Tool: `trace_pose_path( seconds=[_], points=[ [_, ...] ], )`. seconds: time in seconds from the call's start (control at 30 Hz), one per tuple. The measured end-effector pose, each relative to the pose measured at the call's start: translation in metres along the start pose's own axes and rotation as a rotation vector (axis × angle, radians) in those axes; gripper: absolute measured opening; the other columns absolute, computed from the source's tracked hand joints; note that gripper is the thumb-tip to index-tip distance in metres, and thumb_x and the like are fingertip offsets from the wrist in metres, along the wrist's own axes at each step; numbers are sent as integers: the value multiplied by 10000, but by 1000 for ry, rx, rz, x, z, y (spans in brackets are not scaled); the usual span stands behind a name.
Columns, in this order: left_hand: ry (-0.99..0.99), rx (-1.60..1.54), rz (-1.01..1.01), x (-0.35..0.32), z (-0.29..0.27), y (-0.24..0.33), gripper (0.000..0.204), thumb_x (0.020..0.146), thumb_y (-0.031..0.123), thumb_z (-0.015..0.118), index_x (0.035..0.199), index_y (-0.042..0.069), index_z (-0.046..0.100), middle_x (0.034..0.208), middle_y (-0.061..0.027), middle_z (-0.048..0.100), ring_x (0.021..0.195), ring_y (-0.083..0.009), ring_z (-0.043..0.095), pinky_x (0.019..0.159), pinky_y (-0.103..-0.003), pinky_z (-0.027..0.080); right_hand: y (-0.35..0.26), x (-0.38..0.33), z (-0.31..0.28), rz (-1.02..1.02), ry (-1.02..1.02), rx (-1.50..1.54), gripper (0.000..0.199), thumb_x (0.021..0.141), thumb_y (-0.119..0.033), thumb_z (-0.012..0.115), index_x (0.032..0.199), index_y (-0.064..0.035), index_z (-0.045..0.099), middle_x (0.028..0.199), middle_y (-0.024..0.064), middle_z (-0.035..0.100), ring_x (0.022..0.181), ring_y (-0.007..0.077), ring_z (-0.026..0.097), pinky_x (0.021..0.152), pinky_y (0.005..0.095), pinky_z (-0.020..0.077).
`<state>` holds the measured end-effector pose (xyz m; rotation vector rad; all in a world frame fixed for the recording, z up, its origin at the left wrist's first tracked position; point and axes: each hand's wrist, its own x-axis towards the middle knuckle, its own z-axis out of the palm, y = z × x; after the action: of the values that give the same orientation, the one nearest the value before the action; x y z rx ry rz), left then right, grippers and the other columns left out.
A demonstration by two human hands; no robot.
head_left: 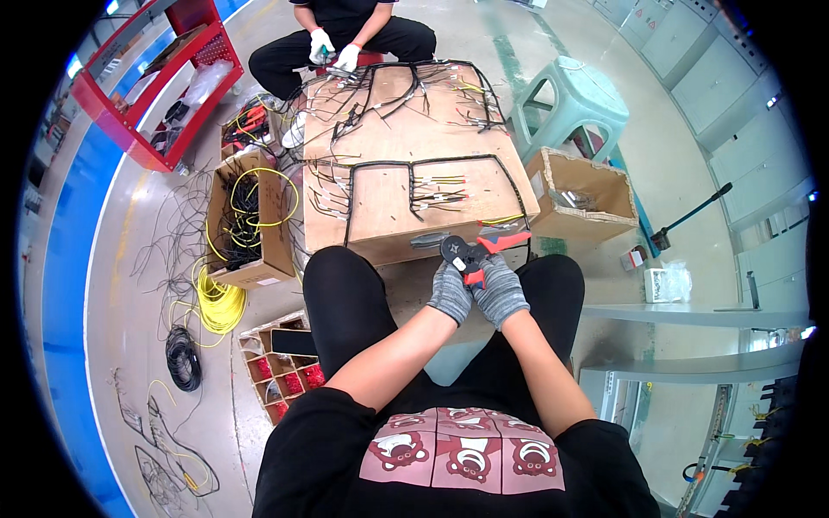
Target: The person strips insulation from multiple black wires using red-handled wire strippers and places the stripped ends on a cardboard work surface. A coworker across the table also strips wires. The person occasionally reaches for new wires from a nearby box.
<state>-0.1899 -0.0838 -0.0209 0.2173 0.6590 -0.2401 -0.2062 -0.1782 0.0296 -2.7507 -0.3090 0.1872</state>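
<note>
Above my lap I hold a pair of crimping pliers (467, 254) with a dark round head and red handles, opened wide. My left hand (451, 293), in a grey knit glove, is closed just below the pliers' head. Gloved the same way, my right hand (501, 292) is closed by the lower handle, while the other handle sticks out to the right. Whether a wire end sits in the jaws is too small to tell. Just beyond the pliers, a black wire harness (384, 164) with yellow and dark branch ends lies on a wooden board (380, 226).
Across the board, another person's gloved hands (335, 53) work at a second harness. Cardboard boxes (281, 229) with cables stand left, near a yellow wire coil (220, 302) and a divided parts box (250, 344). A green stool (574, 95) and a carton (596, 194) stand right.
</note>
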Motion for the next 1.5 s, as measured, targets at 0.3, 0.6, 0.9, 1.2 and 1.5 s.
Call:
trace_pose_path(
  seconds=[0.3,0.6,0.9,1.2,1.5],
  points=[
    [-21,104,38,-20,26,-18,147,896,184,486,936,77,578,868,-86,614,772,-212,598,706,-345,518,4,-12,-23,53,61,-100,445,703,-175,632,1114,-39,526,1102,182,529,966,323,548,838,364,464],
    [-181,14,118,-18,21,-17,127,842,209,595,932,122,610,874,-27,616,780,-149,590,727,-305,512,-1,-11,-18,9,122,21,444,696,-127,634,1126,-90,531,1112,166,535,1007,337,530,857,386,453],
    [-280,-11,170,20,6,-3,116,885,131,508,961,88,584,899,-70,611,824,-168,583,776,-300,490,12,31,12,-115,361,238,246,692,-155,655,880,-15,584,846,176,579,781,325,580,710,375,479],
    [-192,136,218,7,-6,4,137,882,146,491,954,87,591,869,-36,608,794,-136,576,739,-272,489,-14,26,9,-153,421,175,202,648,-184,669,763,-45,580,734,169,588,696,348,582,636,402,472],
    [-216,233,200,26,-14,-1,204,899,185,505,1063,80,565,957,-64,610,846,-173,588,745,-302,509,6,28,9,-12,330,331,283,677,-236,667,856,-24,611,757,177,606,688,340,594,637,399,486]
  ],
)
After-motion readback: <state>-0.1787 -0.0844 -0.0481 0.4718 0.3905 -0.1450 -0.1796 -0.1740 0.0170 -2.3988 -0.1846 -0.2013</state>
